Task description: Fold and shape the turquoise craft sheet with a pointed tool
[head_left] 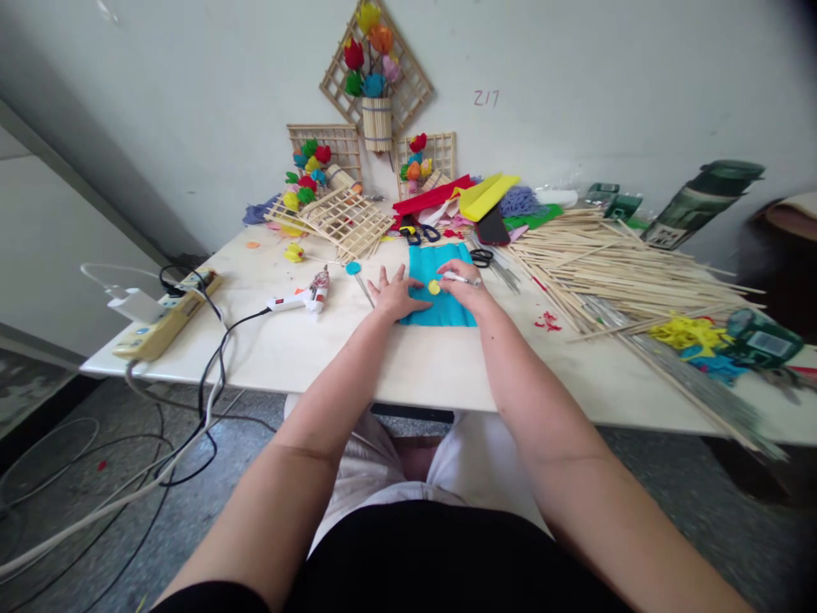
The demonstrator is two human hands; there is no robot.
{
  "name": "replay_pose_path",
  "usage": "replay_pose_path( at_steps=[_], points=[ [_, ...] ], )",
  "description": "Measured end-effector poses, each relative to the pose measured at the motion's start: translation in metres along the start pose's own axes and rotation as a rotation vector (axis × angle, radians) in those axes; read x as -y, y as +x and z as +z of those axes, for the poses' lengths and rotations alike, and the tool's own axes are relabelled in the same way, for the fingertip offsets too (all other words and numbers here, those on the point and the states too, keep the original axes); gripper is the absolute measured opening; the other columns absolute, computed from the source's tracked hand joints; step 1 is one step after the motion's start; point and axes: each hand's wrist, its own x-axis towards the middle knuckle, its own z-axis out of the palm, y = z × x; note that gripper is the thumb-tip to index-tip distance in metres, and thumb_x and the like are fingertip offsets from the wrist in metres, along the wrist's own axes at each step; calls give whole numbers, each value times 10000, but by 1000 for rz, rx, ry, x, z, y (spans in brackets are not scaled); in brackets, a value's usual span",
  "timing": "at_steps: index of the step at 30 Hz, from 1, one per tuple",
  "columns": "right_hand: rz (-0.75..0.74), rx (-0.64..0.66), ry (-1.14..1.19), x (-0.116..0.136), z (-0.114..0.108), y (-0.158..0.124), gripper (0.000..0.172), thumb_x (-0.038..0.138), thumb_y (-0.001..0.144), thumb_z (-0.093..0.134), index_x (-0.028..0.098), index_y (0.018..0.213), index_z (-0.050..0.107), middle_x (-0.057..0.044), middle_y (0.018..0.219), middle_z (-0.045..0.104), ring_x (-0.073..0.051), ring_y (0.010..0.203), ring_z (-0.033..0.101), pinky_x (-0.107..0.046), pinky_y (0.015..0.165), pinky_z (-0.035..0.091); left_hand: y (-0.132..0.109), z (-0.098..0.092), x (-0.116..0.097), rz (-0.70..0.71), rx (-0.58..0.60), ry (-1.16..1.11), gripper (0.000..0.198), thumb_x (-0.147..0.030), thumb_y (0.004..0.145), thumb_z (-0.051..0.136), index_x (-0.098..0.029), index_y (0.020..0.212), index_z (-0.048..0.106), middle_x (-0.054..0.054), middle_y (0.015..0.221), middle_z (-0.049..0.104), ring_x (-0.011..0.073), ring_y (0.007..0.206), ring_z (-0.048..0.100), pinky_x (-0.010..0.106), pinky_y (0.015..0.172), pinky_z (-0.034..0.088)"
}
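A blue sheet, creased across, lies flat on the white table in front of me. My left hand is open, fingers spread, pressing on the sheet's left side. In my right hand is a white pen, held over the sheet's right half. A small yellow disc lies on the sheet between my hands, close to the right fingertips. Just beyond my left fingers is a round blue piece at the end of a thin stick. Black-handled scissors lie at the sheet's upper right corner.
A glue gun rests at left, its cord running to a power strip. Bamboo lattices with paper flowers stand at the back. Many thin wooden sticks cover the right side, near a green bottle and yellow scraps.
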Motion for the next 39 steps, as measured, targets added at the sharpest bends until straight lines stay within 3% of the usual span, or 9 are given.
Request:
replay_pose_path(
  at_steps=[4, 12, 26, 39],
  points=[
    [24, -52, 2, 2, -5, 0, 203, 169, 617, 558, 215, 806, 618, 29, 671, 592, -128, 610, 537, -250, 583, 447, 0, -1, 3, -5, 19, 50, 572, -643, 609, 626, -431, 1139, 586, -77, 1510, 174, 386, 1375, -69, 671, 1021, -65],
    [76, 116, -81, 8, 2, -9, 219, 144, 585, 606, 190, 798, 628, 37, 678, 593, -116, 626, 533, -239, 596, 435, -1, -1, 2, 17, 38, 89, 619, -694, 628, 559, -428, 1187, 553, -55, 1514, 174, 383, 1375, -71, 663, 1018, -71],
    [24, 58, -316, 6, 7, -9, 219, 154, 614, 633, 208, 826, 654, 3, 877, 662, -148, 795, 573, -250, 709, 427, -4, -2, 5, 52, 64, 107, 672, -711, 610, 564, -436, 1222, 518, -51, 1511, 187, 378, 1378, -47, 666, 1016, -63],
    [49, 54, -451, 16, 7, -15, 235, 127, 653, 575, 194, 866, 647, -26, 920, 675, -164, 839, 589, -251, 715, 425, -8, 0, 1, 36, 29, 106, 653, -708, 615, 569, -439, 1209, 534, -44, 1502, 220, 380, 1380, -26, 655, 1022, -63]
  ],
)
